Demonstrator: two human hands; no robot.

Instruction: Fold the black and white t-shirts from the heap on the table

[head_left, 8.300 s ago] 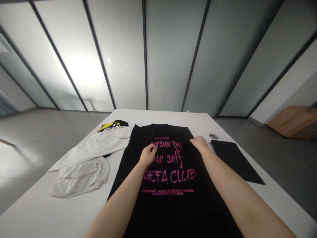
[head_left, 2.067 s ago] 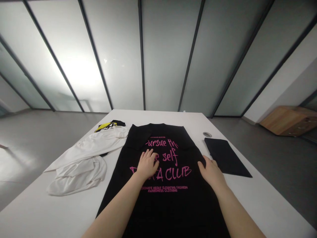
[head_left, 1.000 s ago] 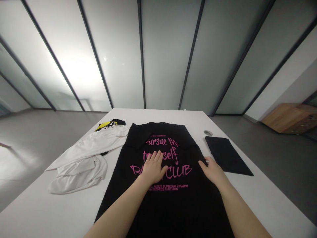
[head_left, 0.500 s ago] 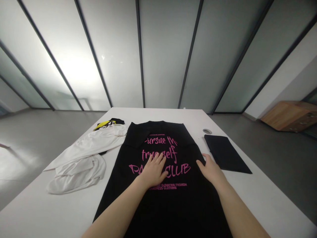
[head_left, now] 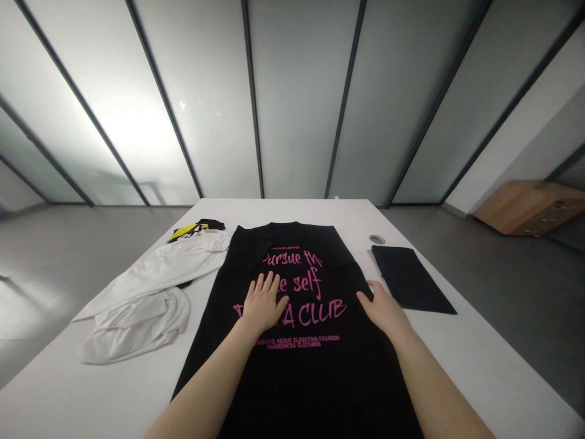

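Note:
A black T-shirt (head_left: pixel 297 366) with pink lettering lies flat on the white table (head_left: pixel 457 347), its sleeves folded in so it forms a long strip. My left hand (head_left: pixel 262 303) rests flat on the lettering, fingers spread, open. My right hand (head_left: pixel 381 308) lies flat along the shirt's right edge, fingers stretched out, open. Neither hand holds anything.
A crumpled white garment (head_left: pixel 146 292) lies left of the shirt, with a yellow-and-black one (head_left: pixel 194 228) behind it. A folded black cloth (head_left: pixel 411 277) sits to the right, a small round metal grommet (head_left: pixel 377 239) beyond it. A wooden cabinet (head_left: pixel 530 207) stands on the floor far right.
My left hand has slid left across the lettering from the shirt's middle. My right hand stays on the right edge.

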